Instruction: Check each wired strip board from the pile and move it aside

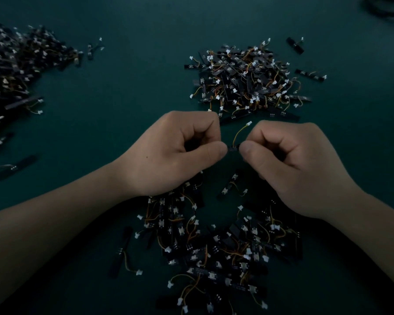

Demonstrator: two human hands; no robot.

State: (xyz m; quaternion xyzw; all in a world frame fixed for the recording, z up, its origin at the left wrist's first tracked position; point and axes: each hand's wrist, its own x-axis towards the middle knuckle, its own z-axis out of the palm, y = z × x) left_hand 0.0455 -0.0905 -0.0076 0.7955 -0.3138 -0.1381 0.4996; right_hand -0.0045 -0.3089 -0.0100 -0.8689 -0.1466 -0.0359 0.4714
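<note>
Small black wired strip board (233,148) pinched at centre.
I saw my left hand (175,153) and right hand (293,164), fingers curled, each gripping one end; the heaped board pile (243,80) lay toward one o'clock.

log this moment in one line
check | left hand, right hand pinch strip board | wire arcs up | pile beyond

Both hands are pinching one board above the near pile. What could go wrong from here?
1. The left hand and right hand pinch the strip board right beside its wire; flexing could strain that joint.
2. Both hands sit over the near pile, so loose wires may snag and drag.
3. In dim light the far pile and left pile look alike; the board could land wrongly.
</note>
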